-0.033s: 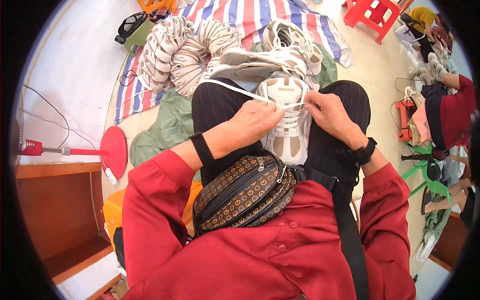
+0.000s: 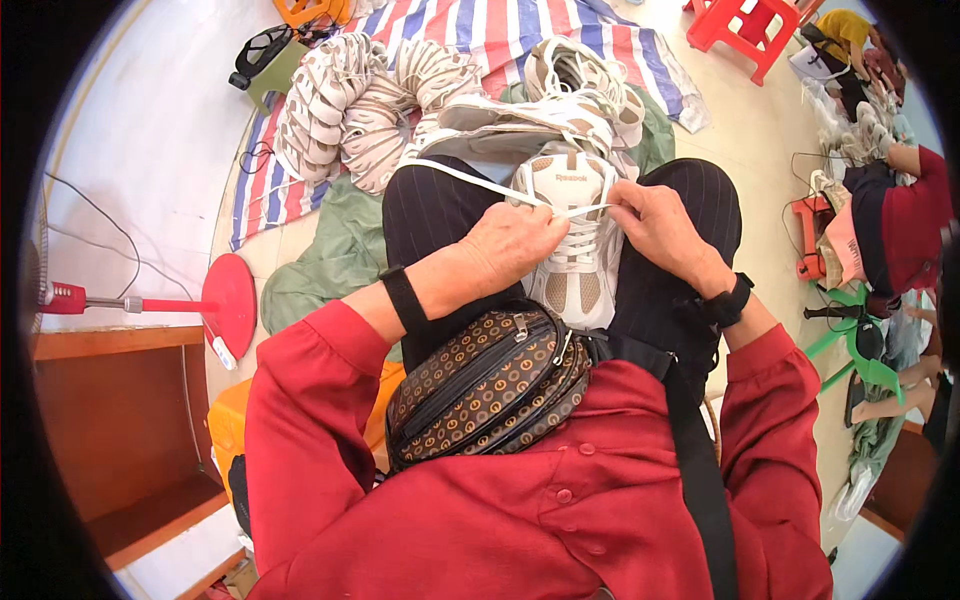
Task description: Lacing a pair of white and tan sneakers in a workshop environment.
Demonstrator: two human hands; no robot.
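Note:
Between my knees rests a white and beige sneaker point(image 2: 573, 290), toe toward me and tongue away, its front part laced in crossing rows. My left hand point(image 2: 512, 238) is closed in a pinch on a white shoelace point(image 2: 462, 176), whose loose length runs over my left knee. Just right of the tongue, my right hand point(image 2: 660, 222) pinches the lace too. A short stretch of it spans the gap between both hands, above the upper eyelets. My fingers hide part of the left eyelet row.
Beyond my knees lie more white sneakers point(image 2: 540, 118) and curved stacks of shoe parts point(image 2: 325, 105) on a striped sheet point(image 2: 500, 35). A patterned waist bag point(image 2: 485, 390) sits at my lap. At left stands a red fan base point(image 2: 230, 305); a red stool point(image 2: 740, 35) is far right.

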